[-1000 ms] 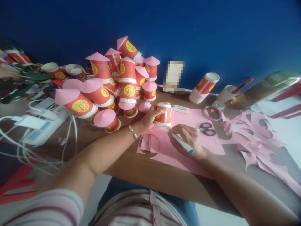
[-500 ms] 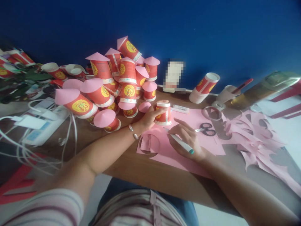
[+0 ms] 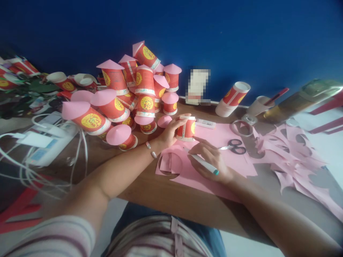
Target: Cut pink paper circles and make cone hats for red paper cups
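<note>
My left hand [image 3: 171, 131] is wrapped round a red paper cup [image 3: 189, 129] with a white rim and yellow print, held at the far part of the pink paper [image 3: 209, 185]. In my right hand [image 3: 210, 157] is a white marker [image 3: 203, 163] with a green end, its tip pointing toward the cup's base. Whether the tip touches anything I cannot tell. Scissors [image 3: 235, 146] with black handles lie on the paper right of my right hand. Left of the marker, a round hole [image 3: 162, 165] is cut in a pink sheet.
Red cups with pink cone tops [image 3: 92, 119] are piled at the left. White cables [image 3: 21, 171] and a power strip [image 3: 49, 142] lie beyond my left arm. Pink paper scraps [image 3: 297, 164], a tape roll [image 3: 242, 128] and stacked cups [image 3: 233, 98] are at the right.
The cup has turned in my left hand: its white seam has shifted leftward and yellow print shows at its right side. My right hand with the marker has moved slightly left.
</note>
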A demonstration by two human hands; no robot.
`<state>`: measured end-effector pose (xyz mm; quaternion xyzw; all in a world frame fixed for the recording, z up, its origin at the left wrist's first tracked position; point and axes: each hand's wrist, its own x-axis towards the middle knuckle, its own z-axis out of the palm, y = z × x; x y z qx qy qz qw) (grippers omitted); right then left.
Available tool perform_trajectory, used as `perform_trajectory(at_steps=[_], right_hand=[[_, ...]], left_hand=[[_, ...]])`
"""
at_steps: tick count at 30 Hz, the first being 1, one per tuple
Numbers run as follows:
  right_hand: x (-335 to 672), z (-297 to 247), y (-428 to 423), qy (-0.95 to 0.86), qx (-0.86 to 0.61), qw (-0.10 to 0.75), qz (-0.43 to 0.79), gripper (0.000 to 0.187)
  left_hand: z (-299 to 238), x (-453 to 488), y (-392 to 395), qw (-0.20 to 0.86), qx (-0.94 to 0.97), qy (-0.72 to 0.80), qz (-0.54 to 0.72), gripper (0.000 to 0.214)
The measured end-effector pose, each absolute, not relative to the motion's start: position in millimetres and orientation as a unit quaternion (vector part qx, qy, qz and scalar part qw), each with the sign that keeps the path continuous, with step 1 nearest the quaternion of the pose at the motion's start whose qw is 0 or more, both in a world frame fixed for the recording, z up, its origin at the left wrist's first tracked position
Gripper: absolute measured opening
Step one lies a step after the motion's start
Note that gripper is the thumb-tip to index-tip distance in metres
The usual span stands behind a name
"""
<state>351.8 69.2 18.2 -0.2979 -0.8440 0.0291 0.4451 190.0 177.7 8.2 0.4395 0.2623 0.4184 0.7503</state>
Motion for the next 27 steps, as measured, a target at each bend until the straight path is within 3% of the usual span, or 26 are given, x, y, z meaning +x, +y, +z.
perform_trajectory(at_steps=[9, 18, 27], right_hand=[[350.3, 22.5, 69.0, -0.847, -0.28, 0.45, 0.036, 0.021], [355.0, 25.5, 69.4, -0.815, -0.355, 0.457, -0.034, 0.016], [356.5, 21.8, 70.3, -0.817, -0.365, 0.445, -0.023, 0.014]], left_hand=[[0.7, 188.4, 181.9, 0.758, 0.47, 0.24, 0.383, 0.058], [10.6, 189.1, 178.3, 0.771, 0.463, 0.226, 0.375, 0.043], [15.4, 189.1, 175.6, 0.753, 0.483, 0.231, 0.381, 0.048]])
